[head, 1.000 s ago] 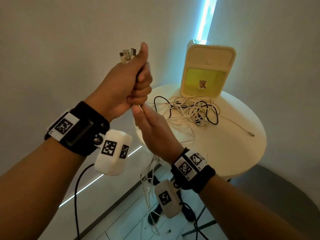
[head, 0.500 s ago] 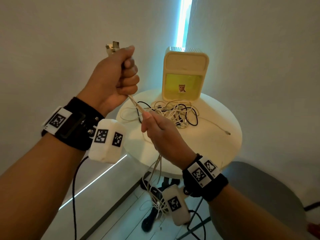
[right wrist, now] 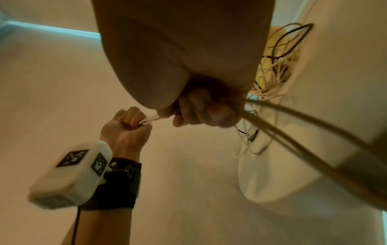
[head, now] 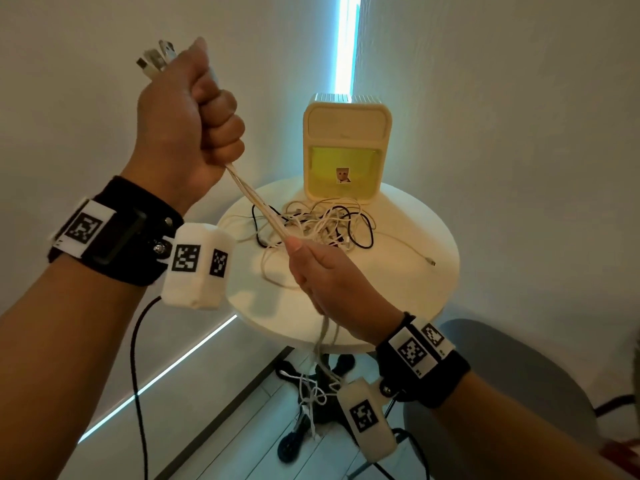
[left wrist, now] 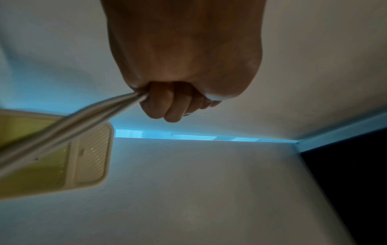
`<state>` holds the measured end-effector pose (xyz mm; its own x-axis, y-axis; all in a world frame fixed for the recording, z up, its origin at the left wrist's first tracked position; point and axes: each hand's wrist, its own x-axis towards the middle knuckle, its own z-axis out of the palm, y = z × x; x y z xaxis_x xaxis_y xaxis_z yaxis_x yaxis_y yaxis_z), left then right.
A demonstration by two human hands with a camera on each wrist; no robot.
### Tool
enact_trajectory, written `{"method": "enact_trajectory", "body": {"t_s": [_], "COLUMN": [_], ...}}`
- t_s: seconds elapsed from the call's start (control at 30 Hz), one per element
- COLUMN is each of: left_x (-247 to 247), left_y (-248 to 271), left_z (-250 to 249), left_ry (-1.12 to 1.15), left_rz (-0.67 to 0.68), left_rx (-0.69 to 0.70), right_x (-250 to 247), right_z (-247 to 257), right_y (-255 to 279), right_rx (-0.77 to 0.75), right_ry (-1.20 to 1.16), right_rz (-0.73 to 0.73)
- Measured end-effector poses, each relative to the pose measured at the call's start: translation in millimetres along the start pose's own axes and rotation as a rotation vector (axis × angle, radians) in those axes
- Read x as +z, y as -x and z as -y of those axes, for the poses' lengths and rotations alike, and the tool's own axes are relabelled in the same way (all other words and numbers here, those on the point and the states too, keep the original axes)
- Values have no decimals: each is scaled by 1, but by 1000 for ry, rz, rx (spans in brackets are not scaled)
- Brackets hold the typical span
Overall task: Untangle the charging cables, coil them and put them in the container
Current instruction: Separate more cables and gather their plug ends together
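Observation:
My left hand (head: 194,129) is raised in a fist round a bundle of white cables (head: 258,204), their USB plugs (head: 154,60) sticking out above the thumb. The bundle runs taut down to my right hand (head: 318,271), which grips it lower and in front of the table edge; the loose ends (head: 317,382) hang below toward the floor. A tangle of white and black cables (head: 322,223) lies on the round white table (head: 398,299). Behind it stands the cream and yellow container (head: 346,150). In the wrist views the left fist (left wrist: 167,102) and right fist (right wrist: 201,112) both hold cables.
One white cable end (head: 429,261) trails alone to the table's right. The table stands in a wall corner with a lit strip (head: 344,43). A grey chair (head: 512,393) is at the lower right, and the table's black base (head: 311,386) is on the floor.
My right hand has slid down along the bundle, away from the left fist, so a longer taut stretch shows between them. The left hand keeps its grip, raised.

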<state>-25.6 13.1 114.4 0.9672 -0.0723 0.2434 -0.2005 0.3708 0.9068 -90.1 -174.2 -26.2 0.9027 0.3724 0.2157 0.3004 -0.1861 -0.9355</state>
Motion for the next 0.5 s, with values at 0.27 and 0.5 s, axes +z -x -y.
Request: {"method": "enact_trajectory", "body": {"t_s": [0.27,0.5], "left_x": [-17,-11], "left_y": [-1,4], "left_z": [-1,15], "left_ry": [-21,30], "left_rz": [-75,-38], "left_rx": [-13,-108], "right_x": [-11,-15], "right_z": [-9,-16], "right_y": [18,23], "right_rx": [113,116], "right_ry": [51,117], "right_rz": [88,255]}}
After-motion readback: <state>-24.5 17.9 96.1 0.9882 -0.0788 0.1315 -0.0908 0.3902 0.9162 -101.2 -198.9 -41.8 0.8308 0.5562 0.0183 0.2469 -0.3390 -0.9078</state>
